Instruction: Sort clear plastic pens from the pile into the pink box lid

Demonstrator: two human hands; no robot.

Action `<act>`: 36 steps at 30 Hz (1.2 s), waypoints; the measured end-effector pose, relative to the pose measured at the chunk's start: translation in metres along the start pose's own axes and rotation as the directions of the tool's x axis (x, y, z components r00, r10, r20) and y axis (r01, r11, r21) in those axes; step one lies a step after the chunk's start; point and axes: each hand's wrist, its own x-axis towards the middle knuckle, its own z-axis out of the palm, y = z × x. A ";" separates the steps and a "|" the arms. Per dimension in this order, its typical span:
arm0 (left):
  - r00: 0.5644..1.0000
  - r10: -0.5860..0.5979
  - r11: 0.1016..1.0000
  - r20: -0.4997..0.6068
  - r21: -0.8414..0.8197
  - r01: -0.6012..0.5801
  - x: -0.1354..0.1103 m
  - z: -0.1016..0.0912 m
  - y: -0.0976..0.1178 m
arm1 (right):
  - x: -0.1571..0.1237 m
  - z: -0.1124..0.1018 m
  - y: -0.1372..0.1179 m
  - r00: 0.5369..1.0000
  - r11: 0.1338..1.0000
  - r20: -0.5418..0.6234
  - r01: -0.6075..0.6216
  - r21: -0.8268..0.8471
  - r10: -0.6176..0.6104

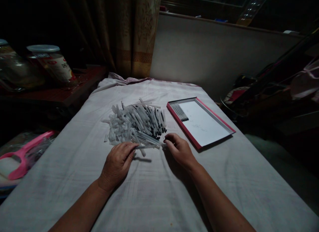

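A heap of clear plastic pens and loose caps lies on a pale cloth-covered table. My left hand rests at the heap's near edge, its fingers pinched on a clear pen barrel. My right hand is at the other end of that same barrel, fingers closed on its tip. To the right lies a shallow red-edged box with a white inside; a few pens lie side by side in its far left corner.
A dark wooden side table at the left carries glass jars. A pink plastic thing lies lower left. A curtain and a pale wall stand behind. Dark clutter sits at the right.
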 end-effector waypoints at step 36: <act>0.990 0.059 0.996 0.128 0.066 -0.068 -0.002 0.002 0.003 | -0.029 0.011 -0.013 0.965 0.960 0.026 0.263 -0.101 -0.261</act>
